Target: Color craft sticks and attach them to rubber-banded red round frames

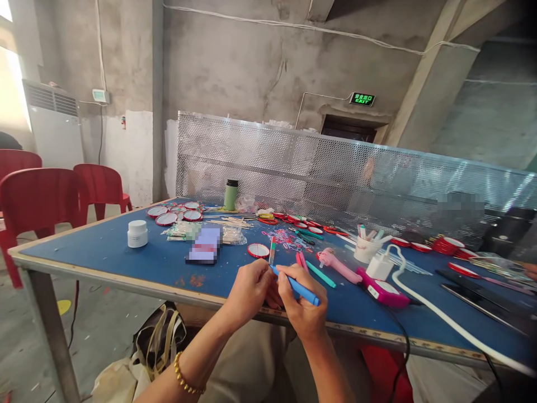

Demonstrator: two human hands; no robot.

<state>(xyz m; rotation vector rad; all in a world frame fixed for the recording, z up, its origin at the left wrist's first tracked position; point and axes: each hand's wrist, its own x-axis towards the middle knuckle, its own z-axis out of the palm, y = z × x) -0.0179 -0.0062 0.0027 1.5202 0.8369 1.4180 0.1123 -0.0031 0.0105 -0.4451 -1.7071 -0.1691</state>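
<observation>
My left hand (pixel 250 291) is closed round a thin flat stick (pixel 272 250) with coloured bands, held upright over the near edge of the blue table (pixel 126 252). My right hand (pixel 302 305) grips a blue marker pen (pixel 297 287), its tip against the stick's lower part. The two hands touch each other. Just beyond them lie a red marker (pixel 300 259) and a teal marker (pixel 321 274).
On the table are round red-rimmed discs (pixel 258 250), a white jar (pixel 137 233), a green flask (pixel 230 195), a pink glue gun (pixel 338 265), a white cup of pens (pixel 366 246), a pink timer (pixel 384 291) and a white cable (pixel 444 322). Red chairs (pixel 39 204) stand left. A perforated metal screen (pixel 335 168) backs the table.
</observation>
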